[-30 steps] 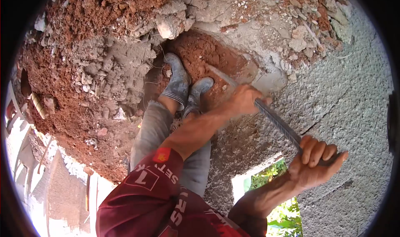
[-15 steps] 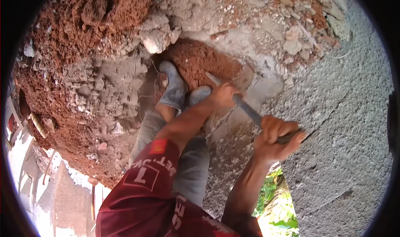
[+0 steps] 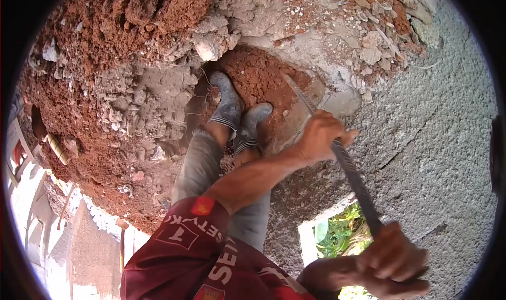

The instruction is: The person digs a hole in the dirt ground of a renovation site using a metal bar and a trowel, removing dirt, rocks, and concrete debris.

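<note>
A long dark iron digging bar (image 3: 352, 174) slants from the red soil at upper middle down to the lower right. Its narrow end overlaps the loose soil (image 3: 258, 73) in the hollow, near a pale stone face. My left hand (image 3: 320, 136) is closed around the bar's middle, the arm stretched across my body. Farther down, near the upper end of the bar, my right hand (image 3: 394, 263) grips it with wrapped fingers, somewhat blurred. My boots (image 3: 226, 97) stand in the hollow, left of the bar's tip.
A rough grey wall (image 3: 437, 158) rises along the right side. Clumped red earth (image 3: 126, 10) and broken rubble (image 3: 377, 52) surround the hollow. A small opening (image 3: 342, 231) near my right forearm shows green plants. A tool with a pale handle (image 3: 57, 149) lies at far left.
Both hands have moved down and to the right, drawing the bar back. Its tip has shifted right and up in view, and more of the bar shows between and beyond my hands.
</note>
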`<state>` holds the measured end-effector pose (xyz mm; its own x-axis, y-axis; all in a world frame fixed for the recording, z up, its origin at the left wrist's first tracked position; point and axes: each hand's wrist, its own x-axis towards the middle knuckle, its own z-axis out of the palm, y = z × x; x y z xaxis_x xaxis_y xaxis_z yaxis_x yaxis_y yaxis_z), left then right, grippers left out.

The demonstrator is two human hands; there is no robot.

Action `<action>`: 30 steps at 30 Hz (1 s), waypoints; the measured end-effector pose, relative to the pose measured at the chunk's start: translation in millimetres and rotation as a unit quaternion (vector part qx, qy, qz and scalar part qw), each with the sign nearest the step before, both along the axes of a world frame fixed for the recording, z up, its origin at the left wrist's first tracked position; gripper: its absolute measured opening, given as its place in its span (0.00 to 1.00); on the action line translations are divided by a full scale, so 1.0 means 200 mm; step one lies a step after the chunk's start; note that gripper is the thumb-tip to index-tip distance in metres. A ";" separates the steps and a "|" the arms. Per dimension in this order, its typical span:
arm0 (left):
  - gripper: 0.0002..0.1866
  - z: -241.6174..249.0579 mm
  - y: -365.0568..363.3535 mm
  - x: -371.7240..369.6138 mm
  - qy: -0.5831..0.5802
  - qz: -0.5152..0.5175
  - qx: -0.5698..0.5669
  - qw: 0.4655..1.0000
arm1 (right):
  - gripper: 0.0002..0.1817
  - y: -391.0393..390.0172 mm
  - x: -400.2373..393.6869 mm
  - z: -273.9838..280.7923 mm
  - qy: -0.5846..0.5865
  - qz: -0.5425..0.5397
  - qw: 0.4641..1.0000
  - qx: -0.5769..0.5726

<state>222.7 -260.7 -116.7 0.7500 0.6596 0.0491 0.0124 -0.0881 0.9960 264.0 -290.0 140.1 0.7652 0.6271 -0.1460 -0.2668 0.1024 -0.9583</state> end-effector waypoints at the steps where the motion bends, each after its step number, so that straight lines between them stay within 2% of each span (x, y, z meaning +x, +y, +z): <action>1: 0.27 0.11 -0.02 0.05 0.001 0.014 0.007 1.000 | 0.24 -0.02 0.15 0.14 -0.001 0.019 1.000 0.007; 2: 0.27 0.25 -0.03 0.09 0.006 0.009 0.014 1.000 | 0.27 -0.04 0.26 0.26 0.002 0.039 0.999 0.011; 3: 0.27 0.32 -0.03 0.09 0.014 0.004 0.020 1.000 | 0.27 0.00 0.30 0.32 -0.009 0.011 1.000 0.017; 4: 0.27 0.30 -0.05 0.07 0.021 0.002 0.015 1.000 | 0.27 0.02 0.33 0.30 0.015 0.050 0.996 0.074; 6: 0.25 0.22 -0.11 0.04 0.038 0.027 0.021 0.999 | 0.28 -0.05 0.30 0.11 0.002 -0.015 0.999 0.039; 7: 0.22 0.00 -0.14 -0.02 0.009 0.013 -0.079 0.997 | 0.28 -0.08 0.25 -0.10 -0.005 -0.066 0.998 0.011; 8: 0.18 -0.31 -0.16 -0.11 -0.029 0.042 -0.059 0.997 | 0.28 -0.10 0.13 -0.39 -0.003 -0.109 0.994 -0.016; 9: 0.16 -0.61 -0.15 -0.30 0.071 -0.081 0.003 0.994 | 0.28 -0.12 -0.05 -0.67 0.017 -0.124 0.992 -0.019; 10: 0.19 -0.69 -0.17 -0.39 0.051 -0.094 0.002 0.994 | 0.28 -0.13 -0.20 -0.76 0.042 -0.123 0.991 -0.031; 11: 0.16 -0.74 -0.15 -0.41 0.046 -0.053 0.006 0.998 | 0.28 -0.13 -0.28 -0.73 0.055 -0.101 0.992 -0.050; 12: 0.13 -0.70 -0.19 -0.51 0.045 -0.040 -0.006 0.998 | 0.24 -0.07 -0.39 -0.73 0.030 -0.105 0.993 -0.045; 13: 0.13 -0.58 -0.26 -0.66 0.058 -0.048 -0.024 0.997 | 0.21 -0.09 -0.50 -0.67 0.030 -0.062 0.995 -0.071; 14: 0.16 -0.55 -0.24 -0.70 0.092 0.000 -0.052 0.994 | 0.18 -0.09 -0.54 -0.69 0.016 -0.004 0.997 -0.069; 15: 0.18 -0.58 -0.17 -0.64 0.110 0.050 -0.069 0.990 | 0.18 -0.06 -0.53 -0.70 0.000 0.005 0.999 -0.048; 17: 0.20 -0.51 -0.17 -0.65 0.109 0.026 -0.044 0.993 | 0.12 -0.05 -0.58 -0.58 -0.018 0.093 0.988 -0.125; 18: 0.22 -0.50 -0.16 -0.66 0.112 0.000 -0.027 0.993 | 0.12 -0.04 -0.56 -0.55 -0.018 0.094 0.988 -0.120; 20: 0.24 -0.42 -0.16 -0.51 0.055 0.000 -0.014 0.998 | 0.26 -0.05 -0.48 -0.42 -0.042 0.062 0.987 -0.140; 21: 0.24 -0.36 -0.15 -0.41 0.028 -0.012 -0.010 0.999 | 0.26 -0.05 -0.43 -0.32 -0.037 0.060 0.987 -0.146; 24: 0.26 -0.09 -0.17 -0.09 -0.019 0.006 -0.054 0.998 | 0.27 0.01 -0.17 -0.04 -0.056 0.021 0.997 -0.056; 27: 0.27 0.26 -0.16 0.10 -0.047 0.061 0.012 0.997 | 0.27 -0.02 0.15 0.32 -0.063 0.028 0.997 0.028; 28: 0.27 0.31 -0.15 0.10 -0.045 0.056 0.010 0.997 | 0.27 -0.04 0.15 0.30 -0.061 0.023 0.998 0.025; 30: 0.26 0.33 -0.12 0.10 -0.033 0.040 0.004 0.999 | 0.19 -0.11 0.20 0.18 -0.057 -0.008 0.998 -0.018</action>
<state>242.8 -284.6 -51.6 0.6905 0.7162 0.1014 -0.0459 -0.0965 0.9943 303.6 -311.6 175.3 0.7879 0.6107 -0.0789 -0.1535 0.0706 -0.9856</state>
